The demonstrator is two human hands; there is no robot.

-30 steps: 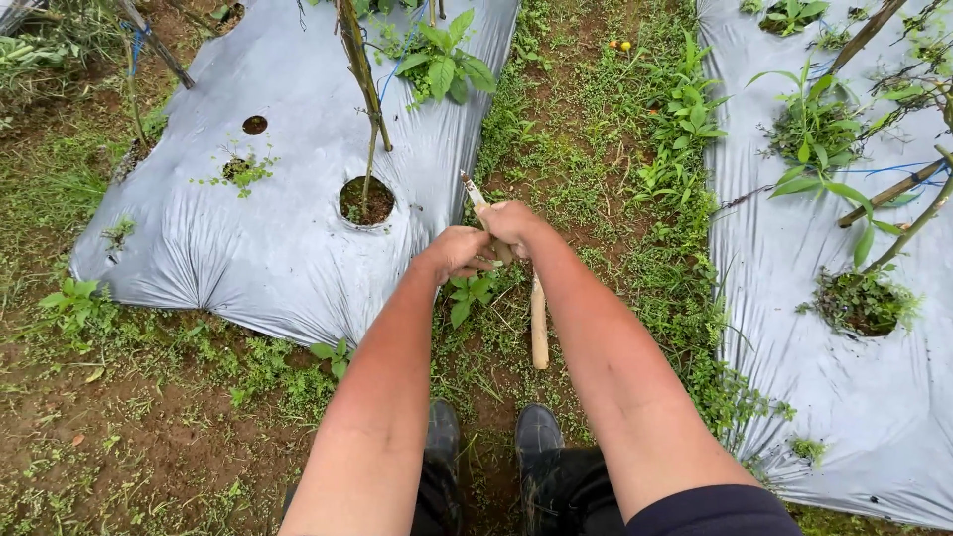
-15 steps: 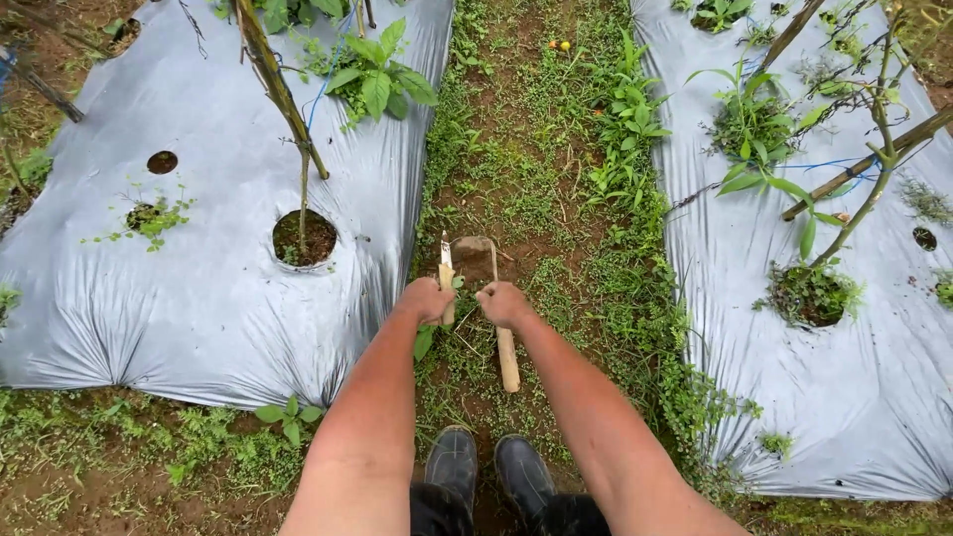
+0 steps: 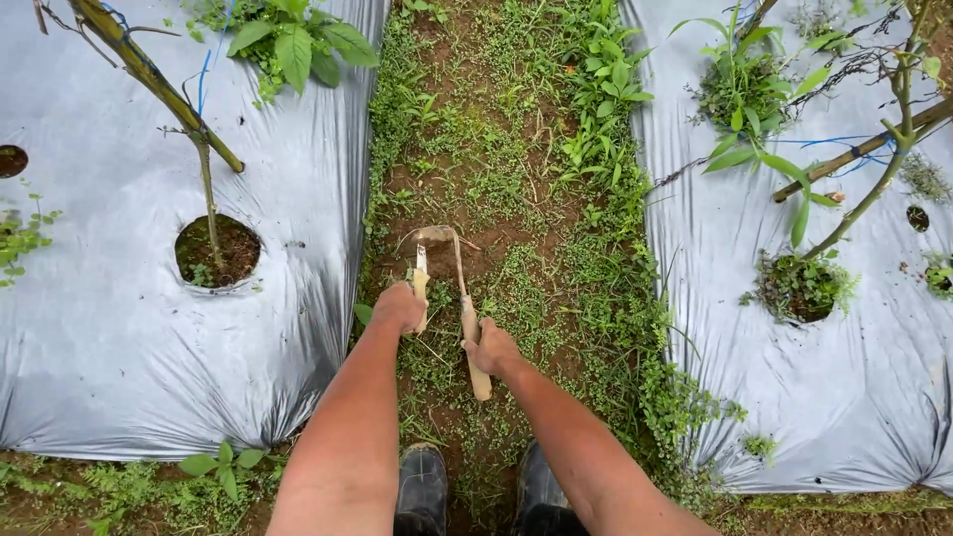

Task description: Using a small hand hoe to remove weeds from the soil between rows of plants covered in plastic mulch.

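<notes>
1. Nearest the camera, two dark rubber boots (image 3: 422, 486) stand on the weedy path (image 3: 516, 179), toes just below the tool's butt end. A pull that runs too far toward the body could bring the blade close to them.
2. The right hand (image 3: 493, 349) is closed around the pale wooden handle (image 3: 475, 347) of a small hand hoe. The handle's long axis runs almost straight away from the person, tilted slightly left at the far end, butt pointing back at the boots.
3. The left hand (image 3: 399, 306) is closed on a short pale stick-like piece (image 3: 421, 283), just left of the handle; what it is I cannot tell. It sits near the blade's path, so a slip could nick the fingers.
4. Farther out, the hoe head (image 3: 435, 235) curves over onto bare soil between the weeds, its edge seemingly turned down and left.
5. On both sides lies silver plastic mulch (image 3: 119, 347). A sideways swing could tear it.
6. Farthest, a thin plant stem (image 3: 206, 199) rises from a planting hole (image 3: 216, 250), well clear.
</notes>
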